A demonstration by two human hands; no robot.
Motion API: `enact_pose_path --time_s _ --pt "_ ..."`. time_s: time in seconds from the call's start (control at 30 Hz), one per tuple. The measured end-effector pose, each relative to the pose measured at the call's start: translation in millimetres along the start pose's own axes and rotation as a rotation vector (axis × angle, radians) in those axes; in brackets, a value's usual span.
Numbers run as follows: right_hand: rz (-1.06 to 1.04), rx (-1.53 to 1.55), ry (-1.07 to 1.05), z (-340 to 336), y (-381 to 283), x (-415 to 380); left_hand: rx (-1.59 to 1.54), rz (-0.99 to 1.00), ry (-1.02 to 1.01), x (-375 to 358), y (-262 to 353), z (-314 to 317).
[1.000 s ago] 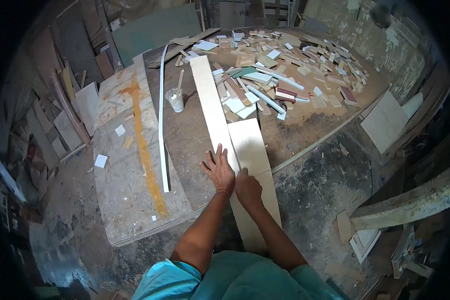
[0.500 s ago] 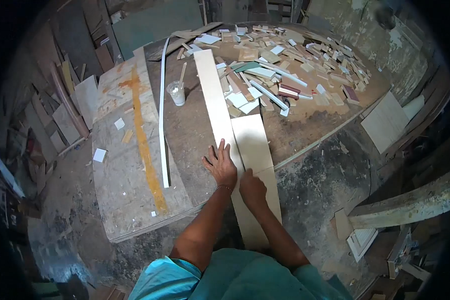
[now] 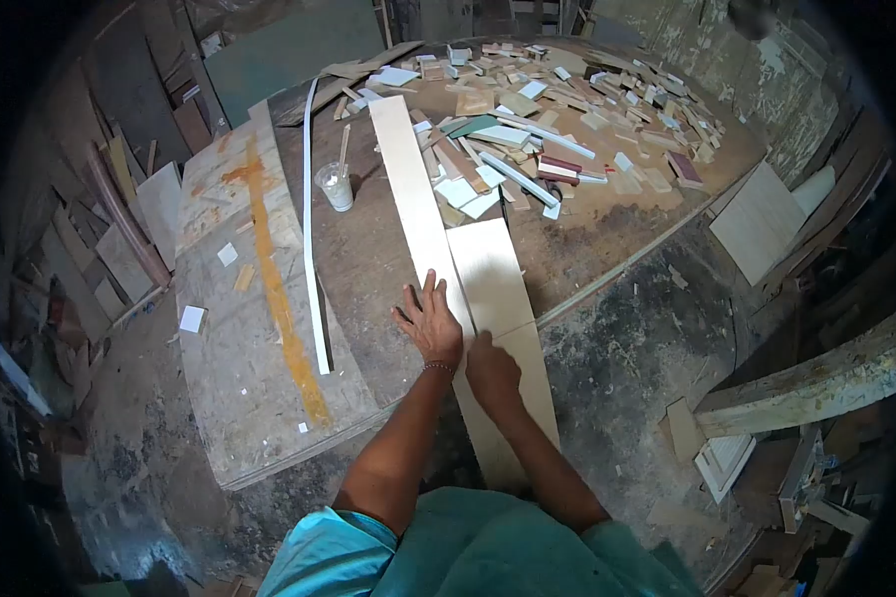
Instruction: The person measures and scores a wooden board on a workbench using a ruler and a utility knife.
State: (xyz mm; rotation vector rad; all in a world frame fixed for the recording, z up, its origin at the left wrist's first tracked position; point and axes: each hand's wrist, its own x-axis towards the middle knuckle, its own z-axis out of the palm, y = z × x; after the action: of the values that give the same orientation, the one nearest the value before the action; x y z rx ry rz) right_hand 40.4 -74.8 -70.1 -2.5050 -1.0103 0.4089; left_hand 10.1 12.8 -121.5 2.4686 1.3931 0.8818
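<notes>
Two pale boards lie side by side on a wooden worktable (image 3: 388, 269). The long narrow board (image 3: 405, 179) runs from the far middle toward me. The shorter, wider board (image 3: 493, 279) lies along its right side and overhangs the table's near edge. My left hand (image 3: 430, 323) presses flat, fingers spread, on the long board near the seam. My right hand (image 3: 492, 370) is closed, resting on the wider board at the seam; whether it grips something small I cannot tell.
A plastic cup (image 3: 336, 186) with a stick stands left of the long board. A thin white strip (image 3: 311, 229) lies along the table. Several wood offcuts (image 3: 558, 109) cover the far right. A stained plywood sheet (image 3: 239, 298) lies left. Scrap boards (image 3: 796, 383) litter the floor.
Both hands stay on the boards in almost the same spot. My right hand has crept slightly along the seam. The view has shifted a little.
</notes>
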Motion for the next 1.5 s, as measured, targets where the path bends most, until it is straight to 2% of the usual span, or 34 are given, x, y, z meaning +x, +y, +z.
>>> enact_pose_path --time_s 0.07,0.2,0.37,0.5,0.6,0.7,0.83,0.93,1.03,1.13,1.27,1.5 --pt "0.021 0.005 -0.004 5 3 -8 0.004 -0.001 0.004 -7 -2 0" --pt "-0.016 0.103 0.097 13 0 33 -0.018 -0.014 0.0 0 -1 0" --pt "0.001 0.037 0.118 15 -9 14 -0.035 -0.026 -0.063 -3 6 -11" --pt "0.043 0.163 0.029 2 -4 -3 -0.007 -0.022 0.003 0 2 -2" --pt "0.073 0.234 0.056 2 -7 -8 -0.175 -0.067 0.001 0 2 -2" --pt "0.042 0.329 0.111 -1 1 -7 -0.009 -0.014 -0.011 -2 5 -9" --pt "-0.103 0.223 0.105 -3 20 -16 -0.054 0.002 -0.004 -2 7 -11" --pt "-0.017 0.153 0.182 -10 3 -29 -0.062 0.01 0.002 -1 7 -10" --pt "-0.009 -0.009 0.122 -9 -7 -14 -0.062 0.003 0.01 -1 4 -6" --pt "-0.069 -0.099 0.155 -21 -26 22 -0.089 0.003 -0.009 0 3 -5" --pt "-0.177 -0.108 0.307 -7 -36 71 -0.122 0.002 -0.035 -1 3 -9" --pt "-0.193 -0.209 0.262 -8 -22 52 -0.096 0.063 0.035 -3 -1 -9"
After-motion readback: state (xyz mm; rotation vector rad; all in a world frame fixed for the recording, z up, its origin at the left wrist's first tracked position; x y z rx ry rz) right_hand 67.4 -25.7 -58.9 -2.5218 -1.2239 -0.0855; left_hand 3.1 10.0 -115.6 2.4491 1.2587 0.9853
